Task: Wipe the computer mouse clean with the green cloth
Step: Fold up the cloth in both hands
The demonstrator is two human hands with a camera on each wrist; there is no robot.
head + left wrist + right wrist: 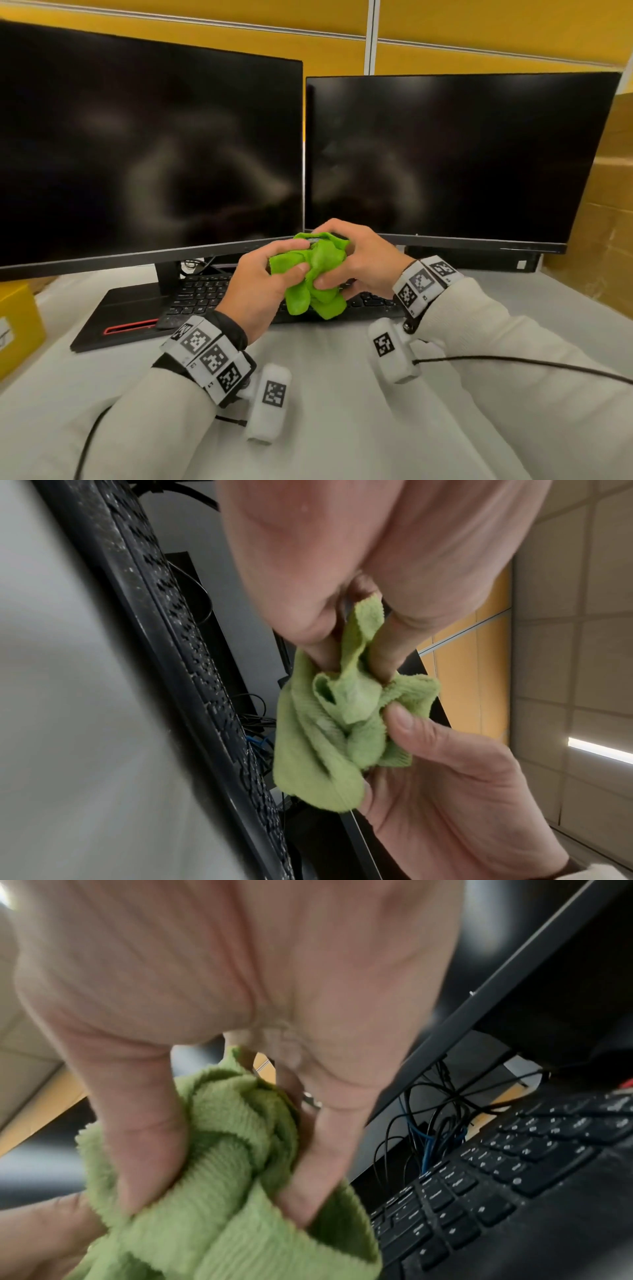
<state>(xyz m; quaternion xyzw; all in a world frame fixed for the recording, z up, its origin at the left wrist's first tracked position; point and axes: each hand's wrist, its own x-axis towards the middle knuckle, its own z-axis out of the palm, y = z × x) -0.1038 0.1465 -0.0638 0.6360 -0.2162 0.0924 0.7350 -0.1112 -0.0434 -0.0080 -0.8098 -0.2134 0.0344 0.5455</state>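
Both hands hold the crumpled green cloth (313, 277) in the air above the keyboard. My left hand (301, 257) pinches its left side between thumb and fingers. From the right, my right hand (337, 260) curls round the bundle, thumb pressing the cloth's front. Only a thin grey sliver (312, 242) shows at the cloth's top edge; the mouse is otherwise hidden. In the left wrist view, two left fingers (383, 653) dig into the cloth (329, 737) and the right thumb (411, 723) presses it. The right wrist view has my right hand (222, 1199) clamping the cloth (219, 1150).
A black keyboard (202, 294) lies under the hands, in front of two dark monitors (147, 147) (455, 157). The left monitor's flat base (123, 308) sits left of the keyboard. A yellow box (17, 322) stands far left, cardboard boxes (603, 205) far right. Cables (431, 1123) tangle behind the keyboard.
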